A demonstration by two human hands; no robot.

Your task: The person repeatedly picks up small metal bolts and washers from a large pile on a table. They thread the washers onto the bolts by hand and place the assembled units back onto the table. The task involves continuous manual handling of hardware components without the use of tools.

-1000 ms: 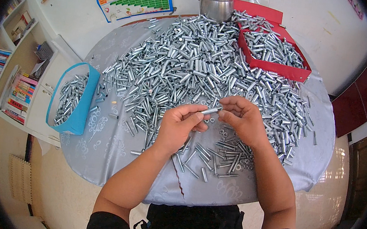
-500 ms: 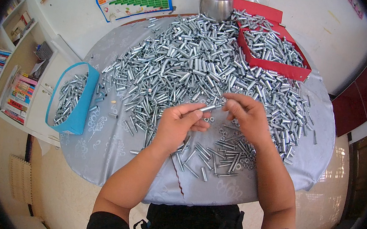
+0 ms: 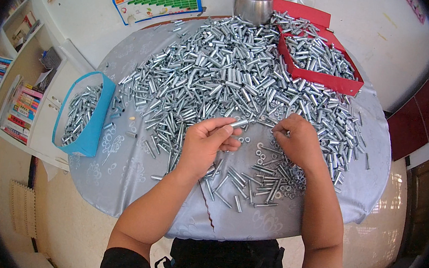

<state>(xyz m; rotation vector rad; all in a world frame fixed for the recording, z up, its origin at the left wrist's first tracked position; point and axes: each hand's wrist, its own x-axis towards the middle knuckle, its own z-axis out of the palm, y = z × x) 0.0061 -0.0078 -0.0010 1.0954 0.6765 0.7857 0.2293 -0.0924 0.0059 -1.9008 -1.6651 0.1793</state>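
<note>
Between the thumb and fingers of my left hand (image 3: 208, 138) is a shiny metal sleeve (image 3: 240, 123), pointing up to the right. My right hand (image 3: 298, 140) is a little to its right, apart from the sleeve, with fingers curled together over the parts; whatever they pinch is hidden. Beyond both hands spreads a big heap of metal sleeves and bolts (image 3: 220, 65). Nearer to me, below the right hand, lie loose bolts (image 3: 250, 188) and a cluster of small nuts (image 3: 296, 178). A few nuts and washers (image 3: 259, 153) lie between the hands.
A blue bin (image 3: 94, 136) of metal parts stands at the left of the round, cloth-covered table (image 3: 118, 187). At the back right is a red box (image 3: 326, 82) full of parts, beside a steel pot (image 3: 252, 5). Bookshelves (image 3: 35, 85) line the left side.
My right hand has moved right and slightly down, away from the end of the sleeve. My left hand stays nearly in place, still holding the sleeve, which is tilted a little differently.
</note>
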